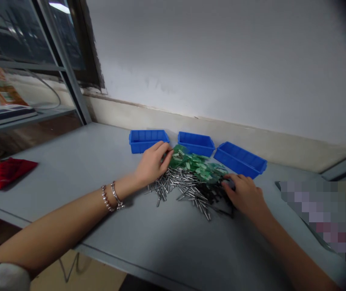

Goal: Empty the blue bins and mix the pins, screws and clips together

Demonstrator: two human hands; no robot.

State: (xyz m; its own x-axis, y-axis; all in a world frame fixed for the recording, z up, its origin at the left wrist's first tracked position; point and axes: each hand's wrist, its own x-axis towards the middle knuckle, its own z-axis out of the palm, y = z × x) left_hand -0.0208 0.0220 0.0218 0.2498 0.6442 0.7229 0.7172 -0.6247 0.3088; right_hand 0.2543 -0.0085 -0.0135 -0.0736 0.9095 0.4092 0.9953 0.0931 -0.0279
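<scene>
**Both hands in a mixed heap of small parts**

A pile [191, 180] lies on the table [100, 169] before three blue bins [195, 143]: silver pins [175, 186], green chips [195, 163], black bits [215, 198]. The pins look light, stiff and likely slippery, best pinched at mid-length; the chips look thin and flat, easier taken by an edge. The left hand [153, 163] pinches a green chip. The right hand [245, 194] rests flat on the black bits, fingers loosely spread.
</scene>
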